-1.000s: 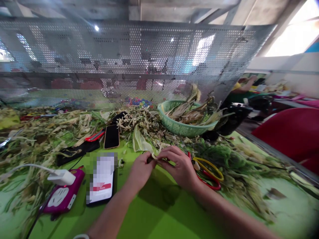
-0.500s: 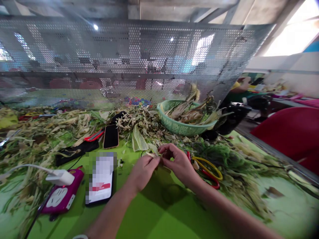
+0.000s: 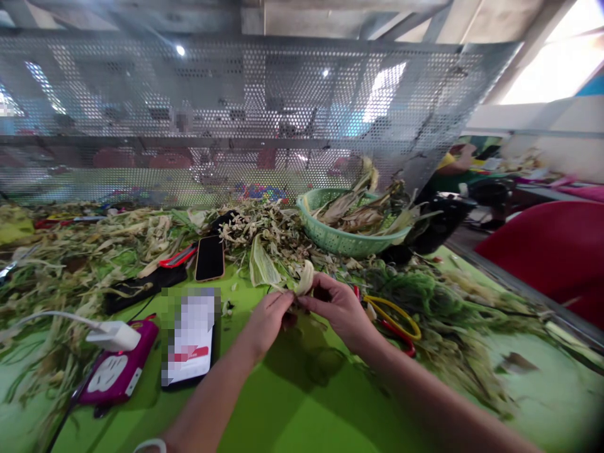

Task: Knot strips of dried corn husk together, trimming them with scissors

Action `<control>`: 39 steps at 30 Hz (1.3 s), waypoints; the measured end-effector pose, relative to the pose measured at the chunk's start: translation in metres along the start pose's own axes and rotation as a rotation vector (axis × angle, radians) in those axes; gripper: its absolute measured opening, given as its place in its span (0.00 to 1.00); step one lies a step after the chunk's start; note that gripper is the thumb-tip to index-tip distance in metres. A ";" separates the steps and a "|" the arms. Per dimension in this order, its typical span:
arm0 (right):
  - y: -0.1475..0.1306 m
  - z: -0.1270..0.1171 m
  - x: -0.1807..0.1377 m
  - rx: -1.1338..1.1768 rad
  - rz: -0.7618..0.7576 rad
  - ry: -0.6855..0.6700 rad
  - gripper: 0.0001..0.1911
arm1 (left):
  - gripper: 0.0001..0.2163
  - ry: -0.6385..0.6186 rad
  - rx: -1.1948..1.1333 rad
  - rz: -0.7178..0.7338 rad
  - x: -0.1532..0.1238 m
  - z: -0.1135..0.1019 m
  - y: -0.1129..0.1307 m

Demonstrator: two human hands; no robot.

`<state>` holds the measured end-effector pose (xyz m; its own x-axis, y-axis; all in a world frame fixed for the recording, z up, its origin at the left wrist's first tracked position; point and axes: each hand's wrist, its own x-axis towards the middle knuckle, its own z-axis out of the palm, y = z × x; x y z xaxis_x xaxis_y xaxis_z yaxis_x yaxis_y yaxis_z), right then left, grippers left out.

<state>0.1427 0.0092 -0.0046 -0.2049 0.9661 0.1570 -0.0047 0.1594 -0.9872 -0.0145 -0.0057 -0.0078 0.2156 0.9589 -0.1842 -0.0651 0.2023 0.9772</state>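
My left hand (image 3: 267, 321) and my right hand (image 3: 340, 308) meet above the green table (image 3: 302, 402), both pinched on a small pale husk piece (image 3: 304, 278) that curls upward between the fingertips. Right of my right hand lie scissors with yellow and red handles (image 3: 394, 318). A large pale green leaf (image 3: 262, 264) lies just beyond my hands.
Dried husks and leaves (image 3: 94, 245) cover the back of the table. A green basket (image 3: 349, 236) full of husks stands at the back right. Two phones (image 3: 210, 257) (image 3: 191, 340), a purple power strip (image 3: 117, 368) with a white plug, and a perforated metal screen (image 3: 236, 113) are around. A red seat (image 3: 552, 251) is at right.
My hands have lifted slightly off the table, and the pale husk piece now sticks up between my fingertips.
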 end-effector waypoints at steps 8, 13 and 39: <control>-0.009 0.000 -0.006 -0.050 -0.022 -0.007 0.11 | 0.14 -0.061 0.143 0.064 0.013 -0.005 -0.014; -0.009 0.002 -0.006 0.084 0.052 -0.114 0.12 | 0.12 -0.046 0.247 0.155 0.012 -0.004 -0.011; -0.005 -0.006 0.003 -0.095 0.086 -0.091 0.12 | 0.10 -0.093 0.243 0.265 0.004 -0.014 0.008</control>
<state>0.1476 0.0121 0.0010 -0.2881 0.9554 0.0649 0.1086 0.1000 -0.9890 -0.0277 0.0028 -0.0022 0.3110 0.9472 0.0778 0.0999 -0.1140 0.9884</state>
